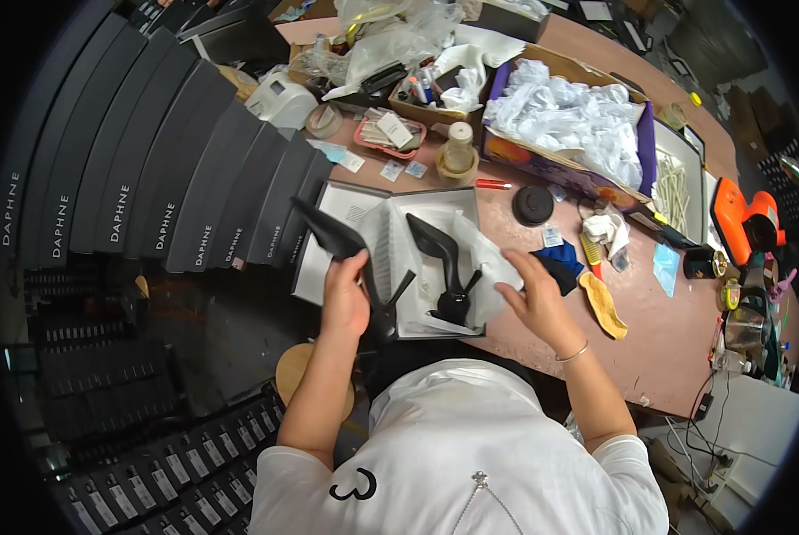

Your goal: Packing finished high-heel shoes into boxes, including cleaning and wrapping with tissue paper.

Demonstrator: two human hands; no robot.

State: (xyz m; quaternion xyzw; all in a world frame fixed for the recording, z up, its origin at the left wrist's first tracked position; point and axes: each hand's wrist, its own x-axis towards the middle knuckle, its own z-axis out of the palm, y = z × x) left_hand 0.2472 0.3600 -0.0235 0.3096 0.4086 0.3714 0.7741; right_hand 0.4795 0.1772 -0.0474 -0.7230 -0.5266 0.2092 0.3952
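Note:
My left hand (348,292) grips a black high-heeled shoe (331,234), its pointed toe aimed up and left and its ankle strap hanging near the box's front edge. A matching black high-heeled shoe (433,242) lies inside the shoe box (308,278), bedded in white tissue paper (478,239). At the box's right side, my right hand (540,301) has the edge of that paper between its thumb and fingers. The paper there stands up beside the second shoe. More white paper runs between the two shoes.
Dark shoe boxes (141,152) stand in a long row on the left. Behind the open box are a glue bottle (458,152) and a pink basket (389,134). A purple carton (564,160) holds crumpled paper. A round black lid (533,205) and brush (593,254) lie to the right.

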